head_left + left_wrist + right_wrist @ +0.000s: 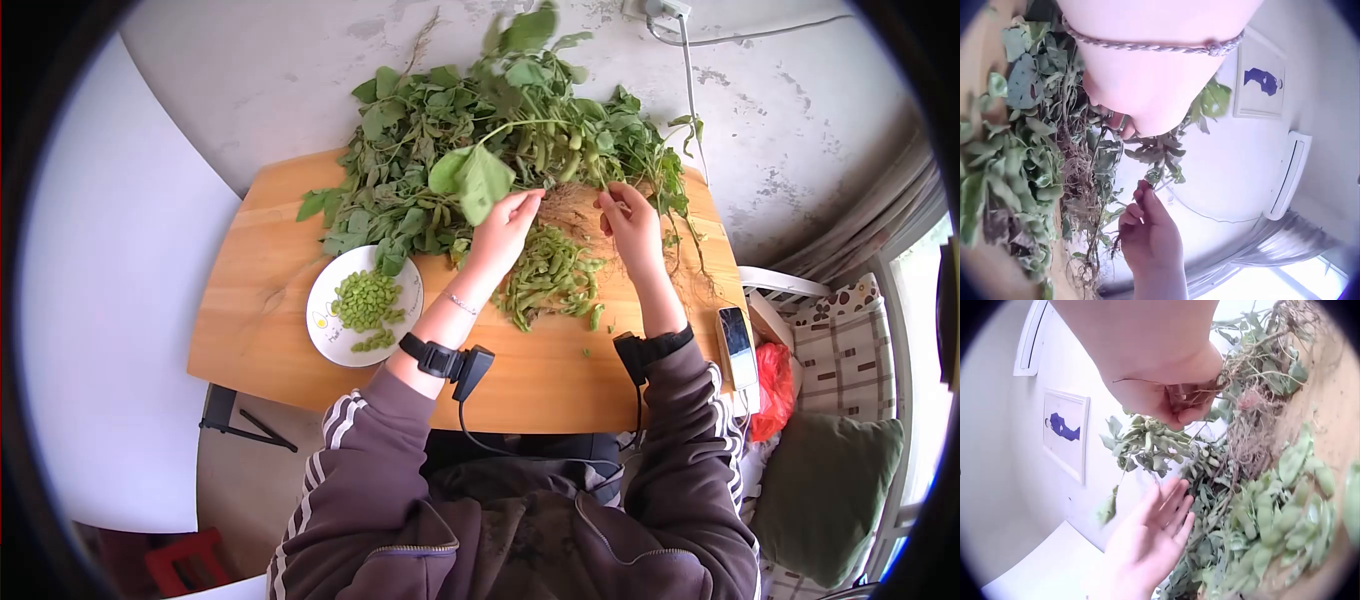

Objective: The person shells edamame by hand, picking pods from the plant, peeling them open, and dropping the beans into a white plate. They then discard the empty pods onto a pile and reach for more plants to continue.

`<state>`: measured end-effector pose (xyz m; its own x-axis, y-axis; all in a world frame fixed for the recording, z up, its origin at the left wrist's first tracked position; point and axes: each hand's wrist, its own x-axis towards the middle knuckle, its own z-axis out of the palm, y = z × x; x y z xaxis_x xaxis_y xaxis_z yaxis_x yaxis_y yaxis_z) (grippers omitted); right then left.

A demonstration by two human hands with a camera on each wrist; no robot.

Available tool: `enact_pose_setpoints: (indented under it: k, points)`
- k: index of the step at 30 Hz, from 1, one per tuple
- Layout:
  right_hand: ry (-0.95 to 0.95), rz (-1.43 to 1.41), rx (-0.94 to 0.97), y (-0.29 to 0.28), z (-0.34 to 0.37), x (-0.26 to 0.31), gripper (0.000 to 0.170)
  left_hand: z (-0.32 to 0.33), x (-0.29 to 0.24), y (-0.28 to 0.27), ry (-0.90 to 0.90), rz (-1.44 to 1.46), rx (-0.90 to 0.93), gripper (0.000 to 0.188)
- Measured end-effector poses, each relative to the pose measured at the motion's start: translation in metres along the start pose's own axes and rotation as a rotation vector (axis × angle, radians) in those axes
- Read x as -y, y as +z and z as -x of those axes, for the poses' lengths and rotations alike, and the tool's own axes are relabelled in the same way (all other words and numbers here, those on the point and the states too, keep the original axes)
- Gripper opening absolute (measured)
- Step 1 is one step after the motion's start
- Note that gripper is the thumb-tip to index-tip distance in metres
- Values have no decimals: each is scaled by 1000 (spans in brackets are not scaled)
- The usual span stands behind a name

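My right hand (632, 225) grips the stem of a pod-bearing plant (1154, 440) near its root end. Thin roots trail past the fingers in the right wrist view, and pods and leaves hang from the stem. My left hand (502, 235) is raised beside the plant, palm and straight fingers visible in the right wrist view (1154, 540). A large leaf (482, 183) hangs by it in the head view; whether the fingertips touch the plant is unclear. Loose green pods (550, 280) lie in a pile below the hands.
A heap of leafy plants (400, 150) covers the table's back, against the wall. On the left, a white plate (322, 338) holds shelled beans (366, 300) and some pods. A phone (736, 345) lies at the table's right edge, near a red bag (772, 390) and a cushion (830, 490).
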<state>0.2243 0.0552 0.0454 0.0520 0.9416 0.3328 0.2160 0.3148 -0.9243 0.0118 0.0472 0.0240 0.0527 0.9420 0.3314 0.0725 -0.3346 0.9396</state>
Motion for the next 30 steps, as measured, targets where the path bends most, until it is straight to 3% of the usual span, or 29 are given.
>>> enact_pose_setpoints:
  k: [3,7,11,14,18,21,24,27,30]
  points:
    - [-126,210,-127,23,11,-15,25,21,3,3,-210,374,31,34]
    - [-371,416,-250,40,27,-21,19,14,17,16,-21,344,-173,32]
    - [-435,470,-207,39,36,-24,17,0,27,24,-41,416,-216,28]
    - [-346,554,-109,30,42,-13,20,3,30,14,-141,562,-55,30]
    - [-331,618,-18,27,45,-10,20,8,39,9,-148,603,-18,23]
    - [-302,713,68,25,47,-13,18,11,32,6,-126,542,17,20]
    - [-342,686,52,27,48,-16,19,7,41,0,-124,222,61,21]
    - [-416,604,12,31,51,-18,20,5,45,3,-14,-121,-8,23]
    - [-367,530,21,31,56,-19,19,8,40,3,37,-84,9,23]
